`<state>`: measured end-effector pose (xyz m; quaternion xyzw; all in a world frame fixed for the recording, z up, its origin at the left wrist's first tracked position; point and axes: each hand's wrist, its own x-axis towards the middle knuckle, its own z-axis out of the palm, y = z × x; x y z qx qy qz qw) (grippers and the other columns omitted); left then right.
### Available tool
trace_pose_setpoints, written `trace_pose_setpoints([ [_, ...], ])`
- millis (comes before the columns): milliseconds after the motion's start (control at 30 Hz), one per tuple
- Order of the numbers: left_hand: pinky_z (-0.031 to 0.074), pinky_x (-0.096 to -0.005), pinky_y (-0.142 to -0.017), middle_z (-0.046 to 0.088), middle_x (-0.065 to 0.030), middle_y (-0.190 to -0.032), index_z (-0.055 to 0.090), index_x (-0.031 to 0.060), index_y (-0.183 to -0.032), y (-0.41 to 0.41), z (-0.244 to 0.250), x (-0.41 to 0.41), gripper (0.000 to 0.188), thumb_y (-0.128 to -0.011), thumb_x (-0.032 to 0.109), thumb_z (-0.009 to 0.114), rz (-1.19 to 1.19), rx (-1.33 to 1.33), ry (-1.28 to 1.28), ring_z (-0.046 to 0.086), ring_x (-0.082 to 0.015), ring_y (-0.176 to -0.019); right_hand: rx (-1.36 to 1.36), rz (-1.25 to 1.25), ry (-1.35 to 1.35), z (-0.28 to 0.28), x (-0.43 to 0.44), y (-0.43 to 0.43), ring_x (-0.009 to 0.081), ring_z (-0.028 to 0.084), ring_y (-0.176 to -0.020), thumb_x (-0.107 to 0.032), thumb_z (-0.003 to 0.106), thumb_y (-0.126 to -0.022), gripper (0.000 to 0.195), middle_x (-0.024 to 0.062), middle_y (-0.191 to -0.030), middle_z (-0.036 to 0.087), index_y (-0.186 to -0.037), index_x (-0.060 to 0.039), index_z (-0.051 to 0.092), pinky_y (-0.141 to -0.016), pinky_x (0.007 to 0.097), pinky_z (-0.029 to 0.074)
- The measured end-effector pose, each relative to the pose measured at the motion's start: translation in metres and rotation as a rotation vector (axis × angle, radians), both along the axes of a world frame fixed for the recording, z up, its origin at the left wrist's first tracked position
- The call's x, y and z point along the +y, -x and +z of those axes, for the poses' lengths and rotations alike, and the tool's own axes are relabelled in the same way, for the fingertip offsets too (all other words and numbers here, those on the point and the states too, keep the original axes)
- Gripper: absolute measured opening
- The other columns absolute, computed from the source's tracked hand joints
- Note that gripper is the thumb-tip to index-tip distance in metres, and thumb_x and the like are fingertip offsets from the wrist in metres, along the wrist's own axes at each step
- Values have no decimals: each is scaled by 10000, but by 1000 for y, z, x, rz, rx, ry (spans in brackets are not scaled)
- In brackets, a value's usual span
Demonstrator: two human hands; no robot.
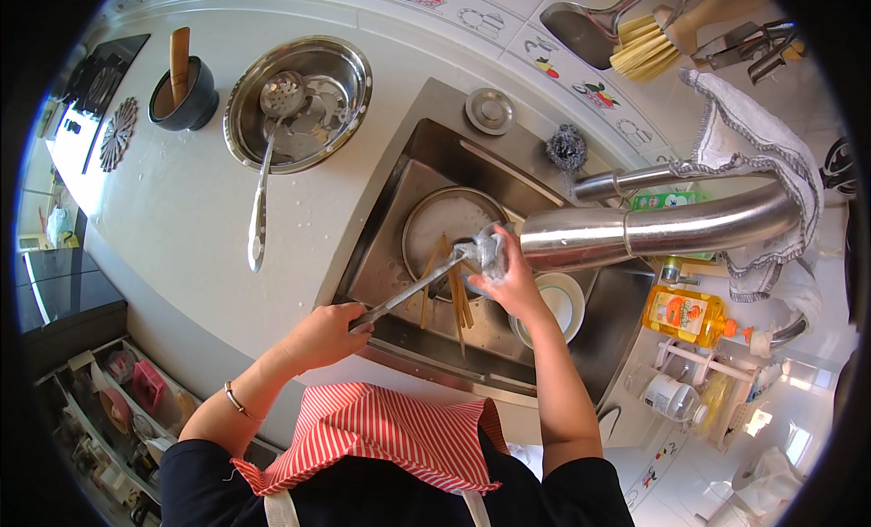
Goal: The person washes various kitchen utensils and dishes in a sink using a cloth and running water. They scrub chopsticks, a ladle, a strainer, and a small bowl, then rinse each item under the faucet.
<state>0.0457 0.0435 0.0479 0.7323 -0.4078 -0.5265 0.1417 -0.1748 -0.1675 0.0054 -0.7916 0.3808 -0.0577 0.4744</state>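
Observation:
Over a stainless steel sink (401, 200), my left hand (333, 336) grips the handle of a long metal utensil (408, 292), probably a ladle. My right hand (514, 272) holds a grey scrubbing cloth or mesh (491, 255) around the utensil's far end, which is mostly hidden. Below lies a round metal bowl (452, 211) of cloudy, soapy water, with several wooden chopsticks (459, 302) leaning out of it. Beside my right forearm, a pale bowl (575, 302) sits in the sink, partly covered by the arm.
A thick metal faucet (585, 238) reaches over the sink from the right. On the counter stand a steel basin (235, 136) with a slotted skimmer (282, 95) and a dark mortar (204, 102). Orange dish soap (680, 316), a steel scrubber (566, 147) and a metal strainer (490, 111) surround the sink.

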Motion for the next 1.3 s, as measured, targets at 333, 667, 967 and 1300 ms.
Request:
trace_pose_setpoints([
  [333,463,-376,-606,606,-169,-726,587,43,-921,9,7,-8,222,-794,224,575,-37,-10,-28,589,-297,-642,302,289,669,15,7,-15,334,506,-994,0,590,-726,430,132,-1010,431,-1129,-117,498,-751,397,490],
  [667,475,-431,-678,616,-211,-819,551,29,-991,11,6,-9,263,-813,222,535,-111,-28,20,594,-382,-767,444,435,739,-31,-12,-36,312,597,-782,-33,532,-755,97,150,-904,560,-842,-66,508,-649,391,503],
  [967,502,-389,-604,627,-161,-793,476,-17,-1120,15,36,-16,372,-862,247,519,-402,-432,-24,631,-302,-720,-32,35,462,-87,-28,-10,260,542,-778,-155,570,-791,162,104,-858,550,-914,-52,546,-684,367,454],
  [1300,416,-319,-365,487,-63,-559,440,101,-1247,-18,52,-31,396,-873,223,491,-61,216,-381,511,-151,-420,-232,-205,265,-111,-56,25,222,525,-1001,-162,505,-900,278,93,-1066,561,-1157,-54,501,-895,337,408],
])
